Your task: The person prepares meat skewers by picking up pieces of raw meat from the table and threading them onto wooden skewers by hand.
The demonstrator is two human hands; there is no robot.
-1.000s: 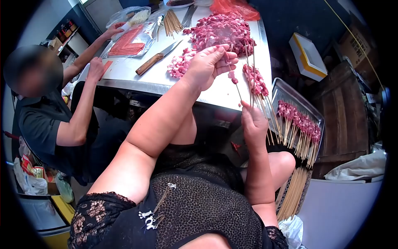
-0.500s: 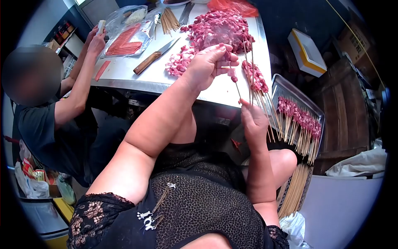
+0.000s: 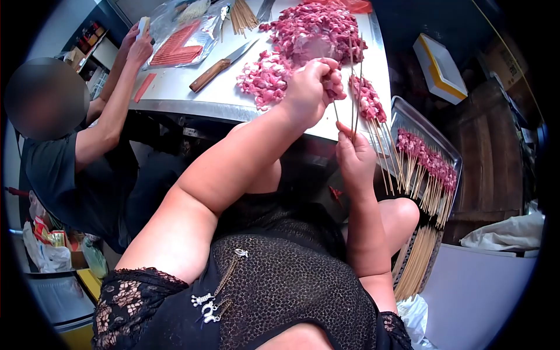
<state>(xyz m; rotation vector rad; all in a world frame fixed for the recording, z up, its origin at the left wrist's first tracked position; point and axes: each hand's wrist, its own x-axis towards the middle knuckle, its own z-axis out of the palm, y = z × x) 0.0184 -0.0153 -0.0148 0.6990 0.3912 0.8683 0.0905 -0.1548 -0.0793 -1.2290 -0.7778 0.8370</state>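
My right hand [image 3: 356,156] is closed on the lower ends of a few thin skewers [image 3: 357,99], which point up and away from me. My left hand [image 3: 317,90] has its fingers curled round small pieces of raw meat [image 3: 334,87] at one skewer, and its palm hides part of them. Just beyond it lies a large heap of cut raw meat [image 3: 318,29], with a smaller pile [image 3: 263,77] nearer. Right of my hands, several filled meat skewers [image 3: 368,100] rest at the table corner, their bare ends sticking out over the edge.
A metal tray [image 3: 457,153] at the right holds rows of meat skewers, with bare sticks [image 3: 421,262] below it. A knife [image 3: 217,69] lies on the white table [image 3: 219,99]. At the left, a co-worker [image 3: 111,134] holds a pale object near bagged red strips [image 3: 179,48].
My left fingers, stretched out before, have curled round the meat on the skewer. My right hand keeps its hold. The view has shifted slightly.
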